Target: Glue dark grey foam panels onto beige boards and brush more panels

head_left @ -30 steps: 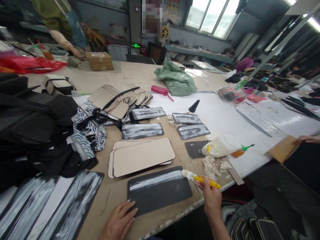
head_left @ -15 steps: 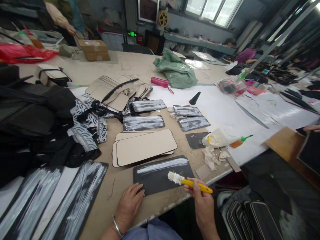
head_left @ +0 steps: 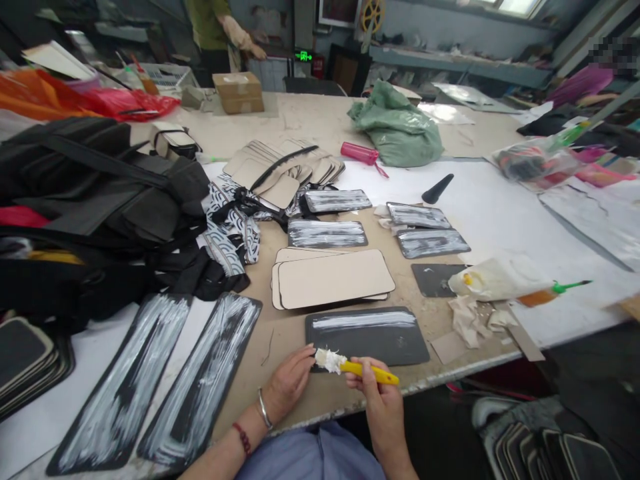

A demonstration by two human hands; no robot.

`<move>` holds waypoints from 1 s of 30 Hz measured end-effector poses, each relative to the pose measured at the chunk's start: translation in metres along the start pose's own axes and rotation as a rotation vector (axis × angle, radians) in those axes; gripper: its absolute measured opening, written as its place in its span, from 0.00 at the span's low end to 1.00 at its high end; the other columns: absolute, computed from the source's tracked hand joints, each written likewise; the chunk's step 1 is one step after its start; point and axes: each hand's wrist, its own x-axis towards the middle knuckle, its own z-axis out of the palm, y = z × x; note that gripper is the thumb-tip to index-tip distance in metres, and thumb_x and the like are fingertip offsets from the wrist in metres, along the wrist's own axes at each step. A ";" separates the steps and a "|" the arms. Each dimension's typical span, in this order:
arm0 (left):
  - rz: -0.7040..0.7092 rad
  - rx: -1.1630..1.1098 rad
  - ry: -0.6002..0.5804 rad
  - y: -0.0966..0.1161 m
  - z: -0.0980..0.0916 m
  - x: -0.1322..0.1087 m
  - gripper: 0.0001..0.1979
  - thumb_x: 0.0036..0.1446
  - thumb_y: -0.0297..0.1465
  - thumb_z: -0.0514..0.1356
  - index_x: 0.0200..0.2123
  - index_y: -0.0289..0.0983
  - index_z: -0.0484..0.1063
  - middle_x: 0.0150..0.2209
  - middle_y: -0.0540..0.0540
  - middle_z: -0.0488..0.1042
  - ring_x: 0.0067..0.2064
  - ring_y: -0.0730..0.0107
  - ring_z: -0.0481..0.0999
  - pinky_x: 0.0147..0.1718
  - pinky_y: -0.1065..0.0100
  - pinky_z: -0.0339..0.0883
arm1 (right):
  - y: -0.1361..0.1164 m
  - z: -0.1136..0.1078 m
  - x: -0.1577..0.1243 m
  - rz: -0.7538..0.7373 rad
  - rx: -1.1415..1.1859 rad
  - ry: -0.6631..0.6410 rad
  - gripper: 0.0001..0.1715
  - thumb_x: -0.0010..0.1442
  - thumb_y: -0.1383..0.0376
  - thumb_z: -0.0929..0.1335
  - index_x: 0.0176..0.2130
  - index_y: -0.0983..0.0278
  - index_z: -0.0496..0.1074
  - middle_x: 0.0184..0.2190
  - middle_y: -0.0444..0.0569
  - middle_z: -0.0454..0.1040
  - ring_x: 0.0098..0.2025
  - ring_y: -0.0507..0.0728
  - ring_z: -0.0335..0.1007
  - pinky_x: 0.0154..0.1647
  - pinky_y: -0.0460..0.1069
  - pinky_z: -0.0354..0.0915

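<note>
In the head view my right hand [head_left: 383, 403] grips the yellow handle of a brush [head_left: 373, 372]. White paste clumps on its bristles, which are over the lower left part of a black rounded panel [head_left: 373, 341]. One white streak runs along that panel's far edge. My left hand [head_left: 287, 385], fingers stretched out, rests at the panel's near left corner, close to the bristles; whether the bristles touch the panel I cannot tell. Just beyond it lies a stack of beige panels [head_left: 335, 279] with dark edges.
White-streaked black panels [head_left: 200, 380] lie at left and behind the stack. Dark bags [head_left: 110, 180] crowd the far left. At right are a whitish plastic container [head_left: 500, 277], an orange bottle with green nozzle [head_left: 543, 293] and scraps [head_left: 470, 320]. A person [head_left: 213, 40] stands across the table.
The camera has turned left, so the table appears shifted right. My right hand has brought the brush leftward over the panel, near my left hand. The other person's hand has come away from the box.
</note>
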 end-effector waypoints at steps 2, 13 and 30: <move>-0.022 -0.019 -0.002 0.001 0.000 0.000 0.15 0.54 0.18 0.47 0.42 0.34 0.66 0.43 0.39 0.73 0.49 0.68 0.71 0.46 0.65 0.71 | 0.002 0.004 -0.002 -0.003 -0.009 -0.007 0.22 0.53 0.49 0.64 0.35 0.65 0.70 0.35 0.53 0.74 0.29 0.56 0.73 0.31 0.52 0.71; 0.009 0.050 -0.095 0.009 -0.005 0.008 0.08 0.54 0.22 0.52 0.36 0.33 0.68 0.39 0.39 0.73 0.48 0.64 0.71 0.46 0.64 0.70 | 0.012 -0.098 0.036 -0.045 -0.054 0.363 0.22 0.50 0.49 0.66 0.35 0.65 0.68 0.33 0.50 0.74 0.28 0.55 0.72 0.33 0.51 0.70; -0.008 0.186 0.013 0.011 0.001 0.001 0.07 0.56 0.26 0.53 0.35 0.35 0.70 0.35 0.42 0.73 0.41 0.66 0.73 0.40 0.63 0.73 | -0.017 -0.062 0.022 -0.090 -0.107 0.205 0.23 0.51 0.49 0.66 0.37 0.66 0.70 0.37 0.53 0.74 0.31 0.57 0.72 0.34 0.52 0.70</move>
